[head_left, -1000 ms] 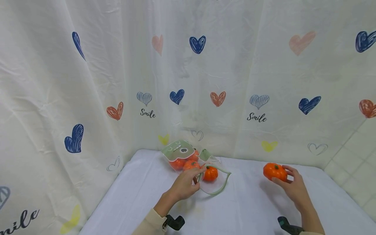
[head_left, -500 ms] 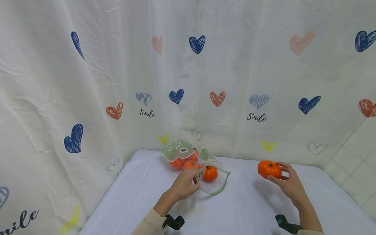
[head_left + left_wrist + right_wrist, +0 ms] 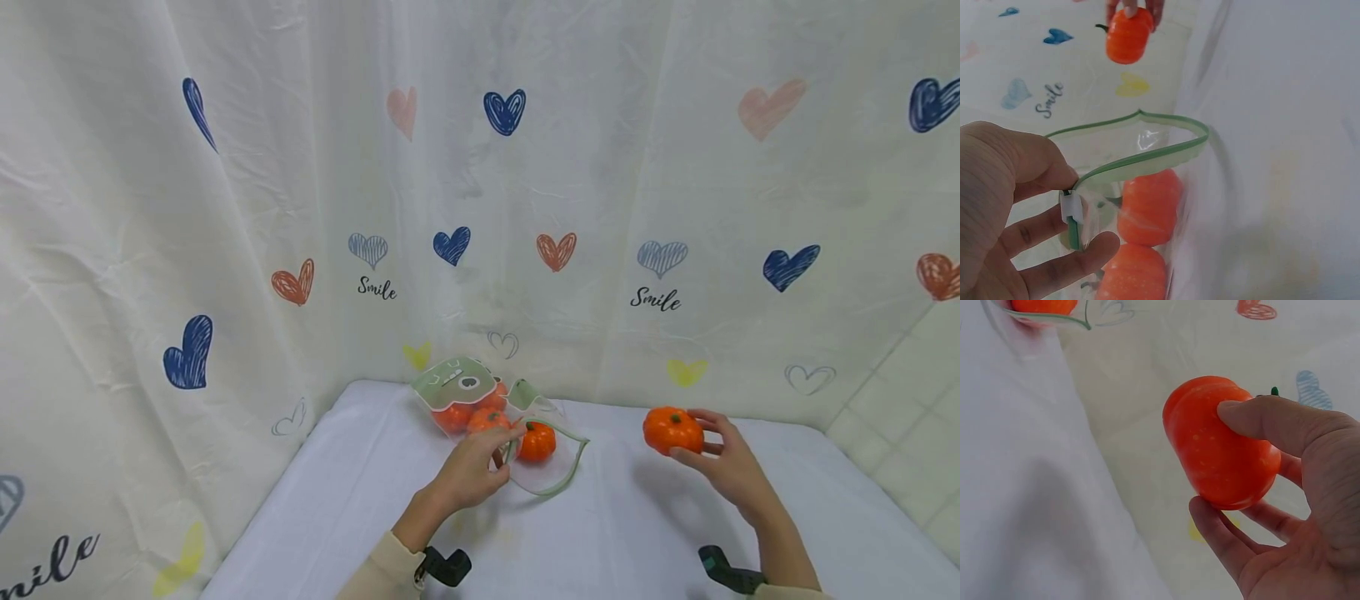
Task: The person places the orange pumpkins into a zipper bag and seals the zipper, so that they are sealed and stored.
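A clear zip bag [image 3: 551,479] with green trim and a cartoon face lies on the white-covered table, its mouth spread toward the right. Several small orange pumpkins [image 3: 1150,206] are inside it. My left hand [image 3: 471,471] pinches the rim of the bag's mouth beside the white slider [image 3: 1071,207]. Over the table to the right, my right hand [image 3: 723,458] grips another orange pumpkin [image 3: 1219,447] between thumb and fingers, raised above its shadow. In the right wrist view its green stem [image 3: 1274,391] points away from the thumb side.
Behind the table [image 3: 585,550] hangs a white curtain [image 3: 585,167] printed with hearts and "Smile". It also runs down the left side. Pale tiles [image 3: 900,417] show at the right. Each wrist wears a dark camera mount [image 3: 447,568].
My right hand has carried its pumpkin leftward and slightly up, toward the bag. The left hand and the bag have stayed in place.
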{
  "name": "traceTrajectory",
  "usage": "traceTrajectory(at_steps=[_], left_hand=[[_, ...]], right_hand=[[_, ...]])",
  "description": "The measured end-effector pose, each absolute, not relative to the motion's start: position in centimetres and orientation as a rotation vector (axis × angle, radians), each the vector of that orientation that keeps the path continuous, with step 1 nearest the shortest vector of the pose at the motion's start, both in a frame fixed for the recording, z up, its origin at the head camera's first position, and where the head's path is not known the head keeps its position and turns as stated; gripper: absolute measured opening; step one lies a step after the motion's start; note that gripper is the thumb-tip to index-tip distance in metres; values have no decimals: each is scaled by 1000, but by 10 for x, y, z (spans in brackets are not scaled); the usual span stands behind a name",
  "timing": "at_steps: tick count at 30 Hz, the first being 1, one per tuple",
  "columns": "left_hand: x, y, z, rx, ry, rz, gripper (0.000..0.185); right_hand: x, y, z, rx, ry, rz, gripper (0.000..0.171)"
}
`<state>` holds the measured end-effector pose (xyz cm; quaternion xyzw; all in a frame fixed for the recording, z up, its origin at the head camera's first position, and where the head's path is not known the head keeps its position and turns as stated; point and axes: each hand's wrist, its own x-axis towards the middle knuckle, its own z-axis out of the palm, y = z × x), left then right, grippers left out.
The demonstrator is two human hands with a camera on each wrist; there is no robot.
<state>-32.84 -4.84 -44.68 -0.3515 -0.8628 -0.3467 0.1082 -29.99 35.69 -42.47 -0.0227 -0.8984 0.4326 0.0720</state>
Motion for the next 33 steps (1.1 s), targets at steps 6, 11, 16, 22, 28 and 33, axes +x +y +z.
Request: traceTrajectory(at_steps=[6, 11, 16, 22, 28, 33], left_hand=[[-328, -48, -446, -1037, -2533, -1014, 62], [-329, -48, -446, -1044, -2515, -994, 64], [-327, -48, -445, -1054, -2511, -1012, 64], [-326, -48, -445, -1041, -2532, -1036, 65], [-326, -48, -445, -1041, -2524, -1014, 64], [-327, -49, -445, -1041, -2523, -1025, 62]], right_hand=[[-299, 347, -421, -26, -2715, 1295, 92], [-300, 340, -419, 8, -2727, 1302, 92], [-298, 334, -416, 48, -2739, 1308, 91], [-296, 325, -414, 102, -2748, 1294, 89], [-297, 317, -416, 142, -2760, 1296, 86], [-299, 310, -417, 183, -2760, 1322, 80]])
